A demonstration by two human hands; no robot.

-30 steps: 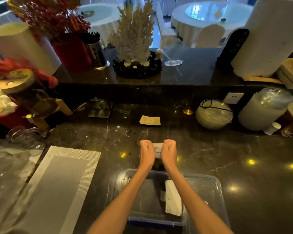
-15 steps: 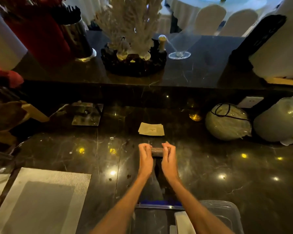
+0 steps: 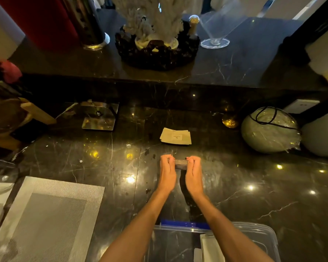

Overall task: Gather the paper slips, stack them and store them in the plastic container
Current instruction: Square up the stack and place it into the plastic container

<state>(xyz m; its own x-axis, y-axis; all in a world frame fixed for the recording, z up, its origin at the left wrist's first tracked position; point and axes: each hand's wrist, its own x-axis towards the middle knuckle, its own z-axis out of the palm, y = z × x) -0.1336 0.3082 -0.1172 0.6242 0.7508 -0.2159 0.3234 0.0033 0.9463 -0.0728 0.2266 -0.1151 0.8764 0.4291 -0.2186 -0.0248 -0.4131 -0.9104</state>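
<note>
Partway through, a stack of paper slips [image 3: 180, 162] is clamped edge-up between the left hand [image 3: 167, 172] and right hand [image 3: 194, 173]; another pile of slips [image 3: 175, 136] lies just beyond, uncollected, and the plastic container [image 3: 261, 231], nearer than the hands, already holds some slips

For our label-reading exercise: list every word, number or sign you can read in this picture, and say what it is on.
None can be read.
Loose slips on the counter: a small printed label, too small and blurred to read.
Stack of slips between left hand and right hand: only edges show.
</note>
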